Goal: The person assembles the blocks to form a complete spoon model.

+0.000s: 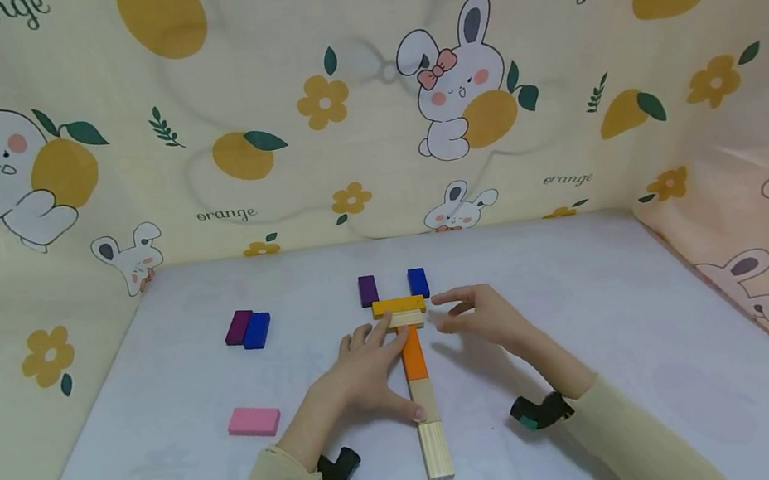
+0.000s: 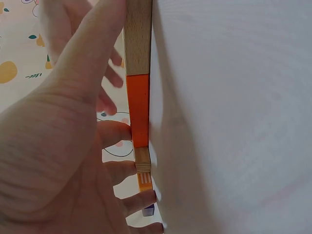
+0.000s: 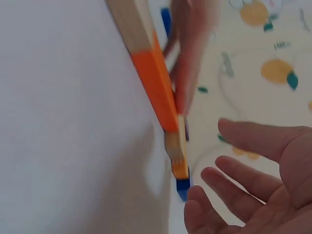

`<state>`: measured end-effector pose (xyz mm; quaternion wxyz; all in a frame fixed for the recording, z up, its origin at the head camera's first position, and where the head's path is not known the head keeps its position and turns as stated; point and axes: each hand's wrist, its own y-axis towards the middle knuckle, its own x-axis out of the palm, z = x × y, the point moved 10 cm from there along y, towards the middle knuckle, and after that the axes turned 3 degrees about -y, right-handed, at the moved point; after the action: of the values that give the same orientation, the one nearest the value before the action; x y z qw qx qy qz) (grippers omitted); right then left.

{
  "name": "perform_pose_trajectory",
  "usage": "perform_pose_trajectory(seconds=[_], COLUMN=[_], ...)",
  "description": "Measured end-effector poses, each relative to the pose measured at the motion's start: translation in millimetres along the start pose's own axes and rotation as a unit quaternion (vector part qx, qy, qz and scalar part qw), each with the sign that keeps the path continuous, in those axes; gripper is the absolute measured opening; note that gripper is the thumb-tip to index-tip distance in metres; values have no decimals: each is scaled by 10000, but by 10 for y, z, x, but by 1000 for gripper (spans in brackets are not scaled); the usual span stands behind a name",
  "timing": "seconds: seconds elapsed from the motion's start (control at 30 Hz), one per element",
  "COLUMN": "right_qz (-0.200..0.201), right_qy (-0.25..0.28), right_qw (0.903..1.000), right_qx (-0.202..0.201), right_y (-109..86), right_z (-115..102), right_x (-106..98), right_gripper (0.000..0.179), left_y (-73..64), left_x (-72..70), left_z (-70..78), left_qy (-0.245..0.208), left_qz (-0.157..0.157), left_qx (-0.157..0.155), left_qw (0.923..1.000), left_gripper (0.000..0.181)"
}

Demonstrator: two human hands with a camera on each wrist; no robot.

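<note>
A line of flat blocks runs away from the person: a plain wooden block [image 1: 436, 452], another plain one [image 1: 425, 395], then an orange block [image 1: 414, 354]. Across its far end lie a short plain block [image 1: 406, 319] and a yellow block [image 1: 398, 305]. Behind them a purple block [image 1: 367, 291] and a blue block [image 1: 418, 282] point away, one at each side. My left hand [image 1: 364, 373] spreads its fingers along the line, thumb at the second plain block and a fingertip by the orange one. Holding nothing, my right hand [image 1: 483, 317] hovers right of the yellow block, fingers loosely bent.
To the left, a second purple block [image 1: 239, 328] and a second blue block [image 1: 258, 330] lie side by side. Nearer, a pink block [image 1: 254, 421] lies left of my left forearm. A printed cloth [image 1: 366, 125] stands behind the white tabletop [image 1: 646, 366].
</note>
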<state>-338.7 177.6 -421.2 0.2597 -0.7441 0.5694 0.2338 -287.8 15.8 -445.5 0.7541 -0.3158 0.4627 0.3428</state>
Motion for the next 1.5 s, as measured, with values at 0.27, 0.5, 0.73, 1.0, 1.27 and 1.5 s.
perform_pose_trajectory(seconds=[0.27,0.5,0.73,1.0,1.27,1.5], right_qz=[-545,-868,-1060,-1148,-1164,-1191], right_qy=[-438,-826,-1530,-1923,-2001,-1986], right_qw=[9930,9794,9644,9548,9536,9528], right_qx=[-957,-1625,-1876,-1956,-1927,-1965], right_y=[-392,-513,-548,-577,-572,-581], right_z=[-185,-287,-336,-368,-366,-385], right_x=[267,440,549,611,627,627], right_gripper=[60,81,87,90,92,94], left_y=[9,-11,-19,-38,-33,-30], left_x=[15,-1,-10,-25,-26,3], left_z=[9,11,30,35,53,49], left_qy=[53,-37,-44,-71,-160,-252], left_qz=[16,42,57,69,-82,-182], left_qx=[22,57,97,108,-6,-53], left_qw=[10000,10000,9999,9999,9998,9995], left_gripper=[126,126,125,124,123,123])
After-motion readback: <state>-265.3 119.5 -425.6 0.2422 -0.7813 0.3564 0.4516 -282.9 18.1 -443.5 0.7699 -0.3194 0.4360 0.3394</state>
